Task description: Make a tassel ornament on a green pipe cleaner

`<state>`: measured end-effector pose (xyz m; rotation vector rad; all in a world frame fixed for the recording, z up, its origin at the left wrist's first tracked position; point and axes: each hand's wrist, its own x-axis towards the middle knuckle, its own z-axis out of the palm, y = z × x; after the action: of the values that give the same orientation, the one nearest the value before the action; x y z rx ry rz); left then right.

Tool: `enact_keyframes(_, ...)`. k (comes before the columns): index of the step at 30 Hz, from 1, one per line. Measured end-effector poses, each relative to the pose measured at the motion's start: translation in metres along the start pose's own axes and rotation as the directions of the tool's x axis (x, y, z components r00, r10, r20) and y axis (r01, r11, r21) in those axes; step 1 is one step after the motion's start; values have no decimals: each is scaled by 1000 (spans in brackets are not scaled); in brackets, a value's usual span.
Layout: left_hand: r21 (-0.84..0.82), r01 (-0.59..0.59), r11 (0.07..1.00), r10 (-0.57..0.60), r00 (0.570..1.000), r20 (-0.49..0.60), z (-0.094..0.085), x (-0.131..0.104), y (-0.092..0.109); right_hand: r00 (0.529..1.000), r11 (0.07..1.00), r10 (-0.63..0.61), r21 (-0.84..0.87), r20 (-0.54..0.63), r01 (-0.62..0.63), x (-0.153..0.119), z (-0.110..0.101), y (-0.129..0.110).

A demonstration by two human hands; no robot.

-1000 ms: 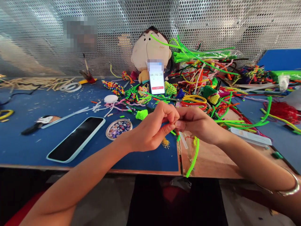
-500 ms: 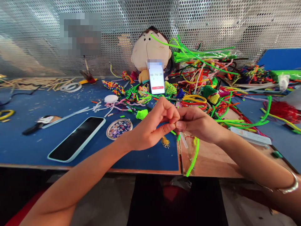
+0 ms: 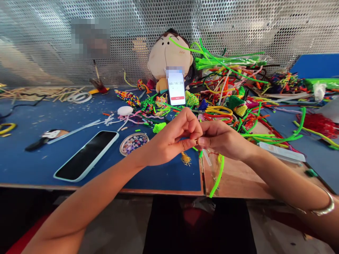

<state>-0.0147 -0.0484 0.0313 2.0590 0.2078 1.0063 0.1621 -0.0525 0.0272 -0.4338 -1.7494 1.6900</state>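
My left hand [image 3: 173, 141] and my right hand [image 3: 225, 139] meet at the fingertips above the front of the table. Both are closed in a pinch, thumbs against curled fingers. Whatever sits between the fingertips is too small or too hidden to make out. Just below the fingers is a small yellow tassel-like piece [image 3: 185, 158]; whether it hangs or lies on the table, I cannot tell. A bright green pipe cleaner [image 3: 217, 178] lies below my right hand on the wooden board [image 3: 238, 183]. Left of my left wrist is a round dish of beads [image 3: 134, 144].
A phone [image 3: 87, 155] lies at the left front, with black-handled scissors [image 3: 39, 141] beyond it. Another phone [image 3: 176, 90] showing a timer leans on a plush doll [image 3: 168, 56]. Tangled pipe cleaners [image 3: 225, 84] heap up at the right back, before a perforated metal wall [image 3: 238, 21].
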Motion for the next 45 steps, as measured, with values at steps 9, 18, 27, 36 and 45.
enact_keyframes(9, 40, -50, 998, 52, 997, -58, 2, -1, -3, 989, 1000, -24, 0, -144, 24, -1, -4, -12)
enact_keyframes(18, 209, -201, 957, 261, 910, -321, 16, -5, -15, 990, 999, -33, -34, -136, 29, -3, -3, -15)
enact_keyframes(27, 396, -196, 897, 351, 860, -369, 19, -12, -21, 992, 995, -44, -97, -121, 32, -2, -4, -13)
enact_keyframes(36, 395, -219, 892, 357, 879, -318, 16, -11, -23, 993, 995, -31, -95, -112, 20, -1, -4, -12)
enact_keyframes(45, 396, -261, 881, 339, 930, -141, 10, -6, -21, 991, 997, 67, -36, -113, -72, 0, -6, -10)
